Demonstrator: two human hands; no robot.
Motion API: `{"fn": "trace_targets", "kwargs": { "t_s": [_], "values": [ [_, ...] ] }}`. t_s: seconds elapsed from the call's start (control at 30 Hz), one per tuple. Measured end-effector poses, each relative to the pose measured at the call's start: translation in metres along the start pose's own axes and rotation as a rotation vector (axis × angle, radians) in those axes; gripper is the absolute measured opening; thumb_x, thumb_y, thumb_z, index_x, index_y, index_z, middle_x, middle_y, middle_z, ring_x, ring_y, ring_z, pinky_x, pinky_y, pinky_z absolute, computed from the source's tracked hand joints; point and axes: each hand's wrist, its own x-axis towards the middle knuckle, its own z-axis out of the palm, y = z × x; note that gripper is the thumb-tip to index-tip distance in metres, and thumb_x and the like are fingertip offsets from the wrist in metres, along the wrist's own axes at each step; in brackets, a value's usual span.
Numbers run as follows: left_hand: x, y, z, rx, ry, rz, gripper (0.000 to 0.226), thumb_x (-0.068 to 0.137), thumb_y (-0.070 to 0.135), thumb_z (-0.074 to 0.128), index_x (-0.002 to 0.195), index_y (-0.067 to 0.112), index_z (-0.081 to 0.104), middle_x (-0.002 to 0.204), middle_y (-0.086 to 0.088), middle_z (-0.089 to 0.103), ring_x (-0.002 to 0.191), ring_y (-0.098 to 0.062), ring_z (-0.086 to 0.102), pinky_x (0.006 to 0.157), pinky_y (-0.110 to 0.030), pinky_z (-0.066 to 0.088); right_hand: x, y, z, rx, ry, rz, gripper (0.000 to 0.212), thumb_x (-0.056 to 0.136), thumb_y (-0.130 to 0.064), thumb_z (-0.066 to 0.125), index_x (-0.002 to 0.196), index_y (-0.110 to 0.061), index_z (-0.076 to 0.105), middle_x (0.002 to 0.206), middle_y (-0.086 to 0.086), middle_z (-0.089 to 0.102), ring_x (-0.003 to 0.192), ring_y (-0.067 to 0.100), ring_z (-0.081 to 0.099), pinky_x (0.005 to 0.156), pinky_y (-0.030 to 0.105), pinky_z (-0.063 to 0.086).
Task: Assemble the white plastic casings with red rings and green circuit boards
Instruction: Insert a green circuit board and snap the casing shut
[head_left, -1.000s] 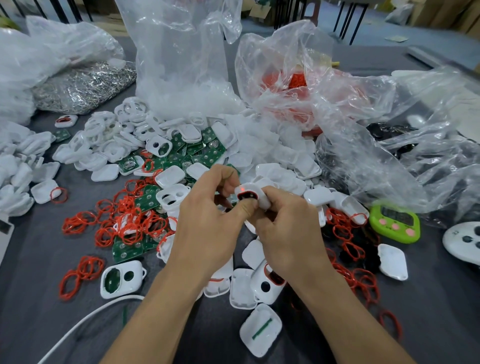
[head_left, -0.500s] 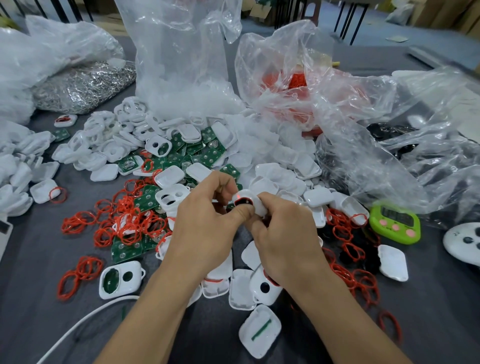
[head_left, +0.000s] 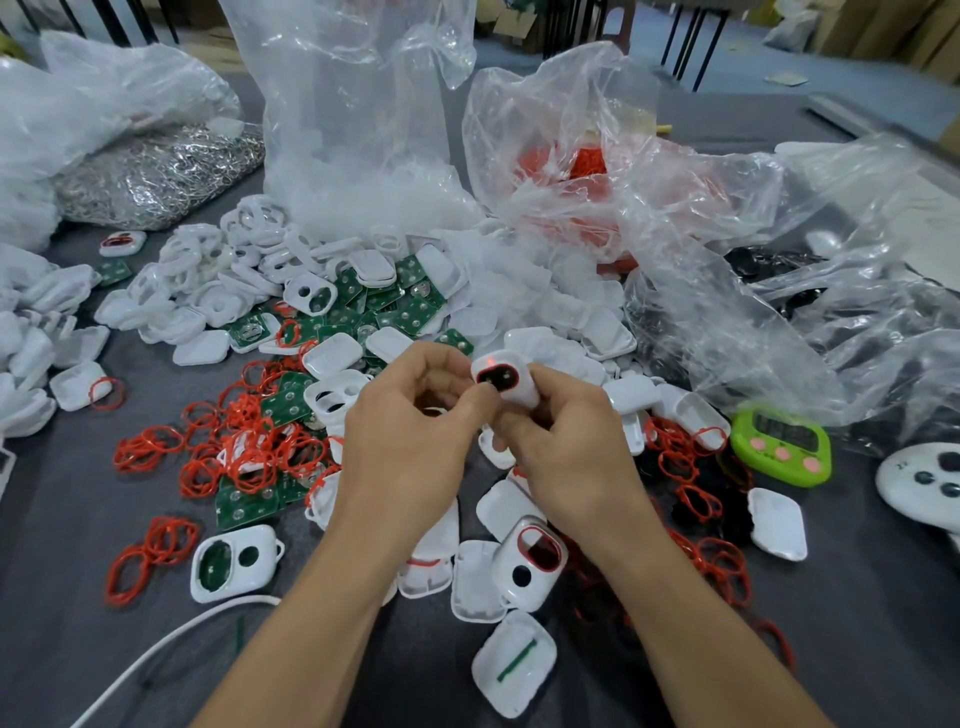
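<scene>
The white casing (head_left: 514, 389), with a red-edged dark opening, is held in the middle of the frame, a little above the table (head_left: 57, 551). The right hand (head_left: 569, 460) grasps it from the right and below. The left hand (head_left: 410, 447) has curled fingers and its thumb presses the lower left edge of the casing. Loose red rings (head_left: 244, 447) lie at the left and green circuit boards (head_left: 387, 306) above them. A green timer (head_left: 782, 449) sits at the right.

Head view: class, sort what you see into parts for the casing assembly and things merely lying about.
Job: held casing, loose casings, red rings, green circuit boards.
Lying about: green timer, white device with dark buttons, white cable.
</scene>
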Motion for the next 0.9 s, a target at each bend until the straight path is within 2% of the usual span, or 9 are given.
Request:
{"fn": "trace_targets", "kwargs": {
  "t_s": [0.07,0.13,0.23,0.33,0.43,0.6,0.77,0.83,0.9],
  "values": [
    [-0.001,0.000,0.002,-0.027,0.007,0.008,0.014,0.073,0.028,0.076,0.085,0.032,0.069,0.075,0.005,0.072,0.072,-0.013,0.065,0.069,-0.037,0.055,0.001,0.000,-0.002,-0.023,-0.013,0.009,0.009,0.088,-0.009,0.071,0.089,-0.018,0.073,0.071,-0.006,0.069,0.066,0.014,0.059,0.063,0.034,0.048],
    [-0.002,0.000,0.002,0.019,0.010,0.057,0.016,0.072,0.026,0.076,0.083,0.032,0.067,0.075,0.009,0.070,0.069,-0.010,0.062,0.065,-0.030,0.049,0.000,0.002,-0.005,-0.178,0.018,-0.026,0.005,0.087,-0.019,0.077,0.089,-0.016,0.075,0.072,-0.001,0.069,0.070,0.019,0.061,0.066,0.036,0.050],
    [-0.003,0.001,0.003,0.138,0.003,0.148,0.015,0.071,0.029,0.074,0.081,0.034,0.064,0.077,0.015,0.067,0.063,-0.006,0.051,0.060,-0.019,0.041,-0.001,0.004,-0.008,-0.293,0.052,-0.072,0.022,0.089,-0.028,0.077,0.076,-0.012,0.069,0.063,0.006,0.060,0.066,0.026,0.052,0.059,0.038,0.043],
    [-0.006,0.003,0.002,0.184,0.032,0.212,0.018,0.071,0.029,0.076,0.082,0.034,0.063,0.079,0.017,0.066,0.072,-0.009,0.056,0.066,-0.018,0.042,-0.003,0.003,-0.007,-0.331,0.075,-0.134,0.013,0.091,-0.027,0.071,0.081,-0.019,0.070,0.063,-0.001,0.061,0.063,0.023,0.054,0.059,0.038,0.045],
    [-0.009,0.006,0.003,0.201,0.065,0.245,0.019,0.071,0.031,0.077,0.082,0.035,0.061,0.080,0.020,0.065,0.076,-0.006,0.057,0.068,-0.015,0.041,-0.005,0.002,-0.006,-0.378,0.103,-0.187,0.015,0.089,-0.034,0.062,0.083,-0.022,0.069,0.063,-0.003,0.061,0.063,0.021,0.053,0.060,0.035,0.044],
    [-0.011,0.005,0.003,0.199,0.094,0.256,0.021,0.072,0.026,0.078,0.083,0.034,0.062,0.080,0.021,0.065,0.078,-0.002,0.059,0.069,-0.010,0.040,-0.006,0.002,-0.005,-0.390,0.112,-0.203,0.012,0.090,-0.031,0.064,0.086,-0.022,0.070,0.061,-0.006,0.057,0.065,0.020,0.050,0.059,0.029,0.041],
    [-0.011,0.004,0.004,0.160,0.088,0.196,0.023,0.073,0.020,0.082,0.085,0.032,0.066,0.081,0.017,0.068,0.080,-0.007,0.064,0.073,-0.019,0.047,-0.005,0.002,-0.005,-0.386,0.075,-0.163,0.030,0.092,-0.024,0.072,0.069,-0.025,0.053,0.055,-0.009,0.046,0.059,0.014,0.043,0.055,0.024,0.038],
    [-0.011,0.003,0.003,0.166,0.067,0.184,0.028,0.075,0.012,0.085,0.085,0.030,0.066,0.080,0.018,0.067,0.079,-0.007,0.063,0.074,-0.023,0.049,-0.005,0.000,-0.005,-0.378,0.056,-0.154,0.027,0.092,-0.023,0.072,0.070,-0.023,0.056,0.056,-0.009,0.048,0.058,0.014,0.043,0.054,0.025,0.038],
    [-0.011,0.004,0.002,0.157,0.044,0.182,0.025,0.075,0.015,0.084,0.085,0.029,0.066,0.079,0.017,0.066,0.078,-0.008,0.062,0.074,-0.024,0.050,-0.005,-0.001,-0.006,-0.369,0.033,-0.137,0.026,0.092,-0.023,0.072,0.071,-0.019,0.058,0.056,-0.008,0.049,0.057,0.014,0.042,0.053,0.026,0.038]
  ]
}}
